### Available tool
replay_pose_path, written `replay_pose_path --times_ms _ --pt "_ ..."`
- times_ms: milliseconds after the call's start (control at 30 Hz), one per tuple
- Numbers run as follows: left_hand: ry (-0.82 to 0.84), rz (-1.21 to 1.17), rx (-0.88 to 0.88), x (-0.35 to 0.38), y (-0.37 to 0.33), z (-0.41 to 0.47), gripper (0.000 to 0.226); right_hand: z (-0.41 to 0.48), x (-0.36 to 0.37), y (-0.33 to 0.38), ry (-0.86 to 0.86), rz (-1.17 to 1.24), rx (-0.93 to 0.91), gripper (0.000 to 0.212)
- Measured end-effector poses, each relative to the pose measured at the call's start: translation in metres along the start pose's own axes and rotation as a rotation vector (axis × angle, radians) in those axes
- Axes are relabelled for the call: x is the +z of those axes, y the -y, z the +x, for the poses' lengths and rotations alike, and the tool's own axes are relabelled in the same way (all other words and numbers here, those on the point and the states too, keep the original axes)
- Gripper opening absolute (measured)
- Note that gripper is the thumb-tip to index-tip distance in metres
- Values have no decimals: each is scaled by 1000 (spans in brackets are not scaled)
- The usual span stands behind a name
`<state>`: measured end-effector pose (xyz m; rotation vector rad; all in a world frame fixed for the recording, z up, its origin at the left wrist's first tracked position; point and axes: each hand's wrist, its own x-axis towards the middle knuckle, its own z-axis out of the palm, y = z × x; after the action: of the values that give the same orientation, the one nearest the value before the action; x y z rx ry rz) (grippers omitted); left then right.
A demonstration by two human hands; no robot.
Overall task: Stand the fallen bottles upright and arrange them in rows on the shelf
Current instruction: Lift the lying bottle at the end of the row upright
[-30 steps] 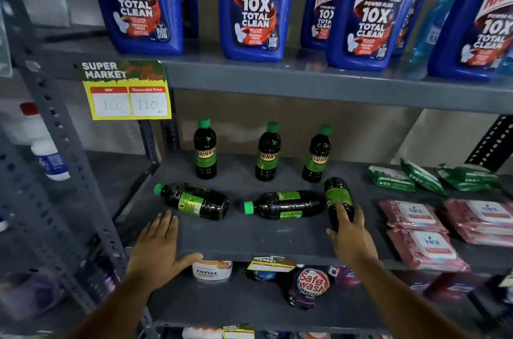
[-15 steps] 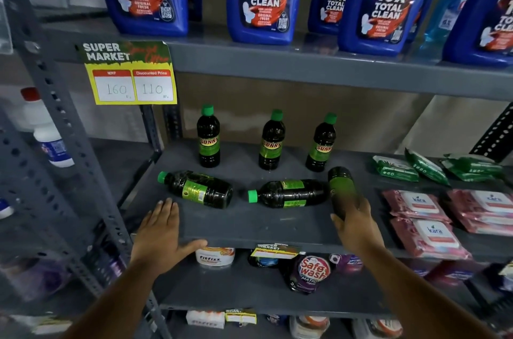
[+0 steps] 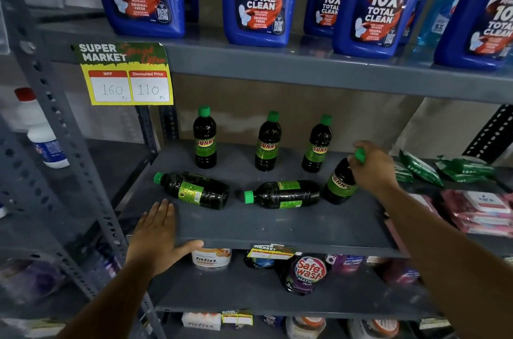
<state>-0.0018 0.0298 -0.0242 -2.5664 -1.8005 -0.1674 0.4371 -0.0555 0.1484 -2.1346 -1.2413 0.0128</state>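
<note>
A tilted bottle (image 3: 339, 182) near the shelf's (image 3: 277, 225) right end is gripped at its neck by the right hand (image 3: 373, 165). It is best pivoted on its base until vertical. The left hand (image 3: 156, 236) is spread flat on the front-left edge. Two bottles (image 3: 194, 190) (image 3: 286, 194) are left lying mid-shelf.
</note>
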Motion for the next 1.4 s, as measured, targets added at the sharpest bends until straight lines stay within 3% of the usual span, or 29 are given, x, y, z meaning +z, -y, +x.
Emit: replay_pose_path --times_ms 133,400,667,800,900,1067,1400 --pt "41 28 -3 -2 0 1 134 19 2 3 109 32 90 44" --pt "61 5 -1 -4 1 2 137 23 14 -4 132 -11 14 54" --pt "118 -12 12 -11 8 9 142 9 31 -15 -28 220 225 108" --pt "116 -12 22 -12 5 8 142 20 59 -51 -27 197 279 97" --pt "119 -24 19 -15 4 6 144 8 53 -29 -15 314 292 79" --pt "129 -13 18 -18 2 5 147 1 60 -26 23 372 276 89" --pt "129 16 15 -12 4 8 140 -14 73 -48 105 350 285 78"
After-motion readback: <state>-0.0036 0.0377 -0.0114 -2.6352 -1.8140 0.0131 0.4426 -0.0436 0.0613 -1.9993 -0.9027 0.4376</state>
